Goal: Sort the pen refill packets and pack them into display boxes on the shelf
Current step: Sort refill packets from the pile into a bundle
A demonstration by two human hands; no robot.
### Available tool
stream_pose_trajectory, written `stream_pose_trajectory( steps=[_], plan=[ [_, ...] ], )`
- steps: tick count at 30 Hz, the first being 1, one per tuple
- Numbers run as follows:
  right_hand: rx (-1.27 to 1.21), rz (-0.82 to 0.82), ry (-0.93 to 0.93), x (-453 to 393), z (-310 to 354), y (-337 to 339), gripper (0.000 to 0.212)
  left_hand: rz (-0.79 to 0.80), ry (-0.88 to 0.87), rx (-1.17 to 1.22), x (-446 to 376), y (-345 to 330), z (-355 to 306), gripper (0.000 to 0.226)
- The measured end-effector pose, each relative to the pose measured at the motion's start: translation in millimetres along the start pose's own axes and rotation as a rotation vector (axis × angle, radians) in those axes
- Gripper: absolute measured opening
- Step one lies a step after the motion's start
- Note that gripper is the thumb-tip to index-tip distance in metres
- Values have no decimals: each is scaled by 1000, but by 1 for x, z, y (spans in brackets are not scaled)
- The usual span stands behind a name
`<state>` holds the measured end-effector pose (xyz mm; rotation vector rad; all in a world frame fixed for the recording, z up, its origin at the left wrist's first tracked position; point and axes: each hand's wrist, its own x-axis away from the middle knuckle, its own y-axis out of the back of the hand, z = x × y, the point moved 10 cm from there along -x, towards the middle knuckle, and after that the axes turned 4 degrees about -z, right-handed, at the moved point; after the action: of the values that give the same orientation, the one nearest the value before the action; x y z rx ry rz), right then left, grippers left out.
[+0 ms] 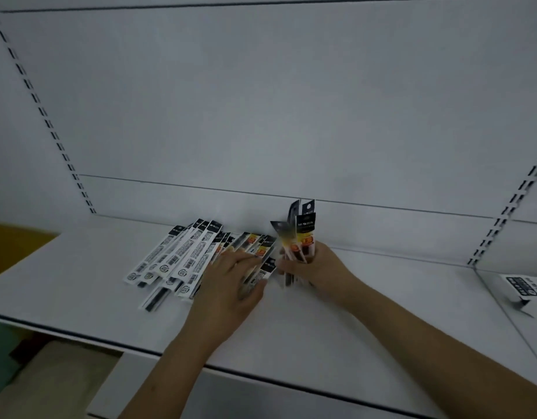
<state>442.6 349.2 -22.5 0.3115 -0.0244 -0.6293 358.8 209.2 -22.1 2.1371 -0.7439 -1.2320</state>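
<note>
A loose pile of pen refill packets (173, 258) lies on the white shelf (79, 291), fanned out with black headers toward the back wall. My left hand (231, 279) rests flat on the right side of the pile, with thumb and fingers pinching one packet (265, 269) at its edge. My right hand (315, 267) holds an upright bunch of packets (303, 234) with black tops and orange-yellow labels, just right of the pile. The image is blurred around both hands.
A white display box (524, 290) with dark print lies at the shelf's far right. Slotted uprights (43, 113) run up the white back panel on both sides. Below the shelf's front edge at left are floor and a green object (1, 355).
</note>
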Motion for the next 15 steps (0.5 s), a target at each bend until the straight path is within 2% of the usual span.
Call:
stream_pose_trajectory(
  steps=[3, 5, 9, 12, 13, 15],
  plan=[
    [-7, -13, -6, 9, -7, 0, 21, -77, -1, 11, -8, 16, -8, 40],
    [45, 10, 32, 13, -3, -3, 24, -77, 42, 132, -14, 23, -18, 39],
    [171, 61, 123, 17, -1, -11, 18, 80, 207, 387, -34, 9, -27, 39],
    [195, 65, 116, 14, -6, -13, 14, 220, 222, 477, -44, -2, -42, 34],
    [218, 81, 124, 14, -4, -16, 28, 249, 230, 509, -45, -7, -44, 31],
    [245, 109, 189, 14, 1, -23, 75, 242, 286, 558, -47, -12, -45, 19]
  ],
)
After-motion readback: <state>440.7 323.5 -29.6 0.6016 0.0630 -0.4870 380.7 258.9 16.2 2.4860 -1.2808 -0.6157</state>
